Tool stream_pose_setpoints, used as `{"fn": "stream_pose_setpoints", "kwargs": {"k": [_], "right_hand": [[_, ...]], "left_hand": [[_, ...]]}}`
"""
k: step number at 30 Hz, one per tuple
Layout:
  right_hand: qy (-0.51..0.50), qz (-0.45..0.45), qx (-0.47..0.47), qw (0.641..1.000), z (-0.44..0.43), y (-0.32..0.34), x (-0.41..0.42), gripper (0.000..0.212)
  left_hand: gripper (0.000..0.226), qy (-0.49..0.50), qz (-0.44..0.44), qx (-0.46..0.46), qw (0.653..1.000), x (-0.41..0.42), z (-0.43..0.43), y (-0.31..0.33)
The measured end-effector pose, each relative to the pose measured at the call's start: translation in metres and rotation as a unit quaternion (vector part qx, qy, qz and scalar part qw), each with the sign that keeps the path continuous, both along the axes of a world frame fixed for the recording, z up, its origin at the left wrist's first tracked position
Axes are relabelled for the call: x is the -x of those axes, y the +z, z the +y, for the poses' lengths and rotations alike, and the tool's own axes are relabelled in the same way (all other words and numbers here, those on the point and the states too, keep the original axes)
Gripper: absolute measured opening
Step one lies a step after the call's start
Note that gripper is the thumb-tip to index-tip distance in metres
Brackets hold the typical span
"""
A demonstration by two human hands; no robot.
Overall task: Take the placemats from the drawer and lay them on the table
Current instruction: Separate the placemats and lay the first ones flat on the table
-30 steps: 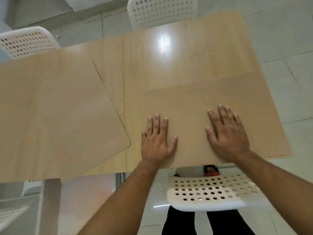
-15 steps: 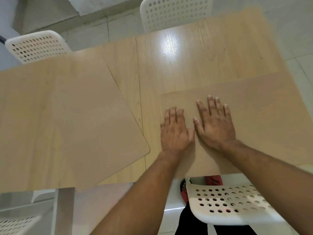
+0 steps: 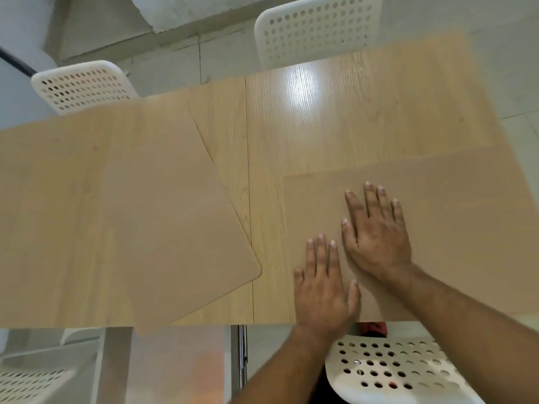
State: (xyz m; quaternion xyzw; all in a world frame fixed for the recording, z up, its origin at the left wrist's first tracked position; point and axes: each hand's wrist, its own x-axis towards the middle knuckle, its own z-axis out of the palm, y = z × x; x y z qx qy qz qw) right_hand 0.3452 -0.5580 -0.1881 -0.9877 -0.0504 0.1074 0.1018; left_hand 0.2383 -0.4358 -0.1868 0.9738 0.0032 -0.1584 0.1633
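Left hand (image 3: pixel 323 287) palm down on mat (image 3: pixel 452 217) at lower right of the frame, close to its left edge and the near edge of the table (image 3: pixel 364 118); fingers straight and close together, released, gripping nothing. Right hand (image 3: pixel 376 237) just beside it, a little higher in the frame, also flat on the mat; fingers slightly spread, released, gripping nothing. Mat lying flat, squared to the table, running off the right edge of the frame. Second mat (image 3: pixel 151 217) across the left half of the frame, flat but turned askew, one corner poking past the near table edge at lower left. Strip of bare table with a seam between the two mats, neither touching. White perforated chairs at top (image 3: pixel 318 33), upper left (image 3: pixel 81 86) and lower right (image 3: pixel 393 371).
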Motion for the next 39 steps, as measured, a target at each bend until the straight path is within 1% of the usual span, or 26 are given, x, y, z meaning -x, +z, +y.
{"fn": "stream_pose_setpoints", "kwargs": {"k": [3, 6, 9, 12, 14, 16, 20, 25, 28, 39], "right_hand": [[0.002, 0.004, -0.004, 1.0, 0.0, 0.002, 0.001, 0.065], [0.005, -0.004, -0.014, 1.0, 0.003, 0.002, 0.003, 0.063], [0.002, -0.012, -0.015, 1.0, 0.001, 0.0, 0.003, 0.064], [-0.002, -0.016, -0.014, 1.0, 0.001, -0.001, -0.001, 0.069], [0.004, -0.028, -0.007, 1.0, -0.004, -0.002, -0.005, 0.069], [0.014, -0.031, 0.004, 0.999, -0.016, -0.002, -0.011, 0.067], [0.002, -0.019, 0.017, 1.0, -0.063, -0.001, -0.027, 0.071], [-0.117, -0.005, 0.033, 0.993, -0.143, 0.005, -0.047, 0.076], [-0.148, -0.01, 0.041, 0.988, -0.173, 0.007, -0.051, 0.081], [-0.171, -0.01, 0.022, 0.985, -0.188, 0.006, -0.057, 0.096]], "left_hand": [[0.073, 0.016, -0.003, 0.024, 1.0, -0.013, 0.005, 0.005], [0.069, 0.045, -0.002, 0.043, 0.998, -0.06, 0.011, 0.012], [0.066, 0.021, -0.001, 0.045, 0.999, -0.112, 0.002, 0.021], [0.065, 0.018, 0.019, 0.061, 0.998, -0.135, -0.008, 0.022], [0.066, 0.03, 0.031, 0.058, 0.997, -0.136, -0.011, 0.017], [0.068, 0.024, 0.028, 0.033, 0.999, -0.133, -0.013, 0.013], [0.077, 0.019, -0.005, -0.014, 1.0, -0.129, -0.015, 0.003], [0.081, 0.02, -0.05, -0.055, 0.997, -0.126, -0.016, -0.006], [0.081, 0.017, -0.057, -0.069, 0.996, -0.126, -0.017, -0.007], [0.078, 0.015, -0.059, -0.073, 0.995, -0.129, -0.023, -0.006]]}}
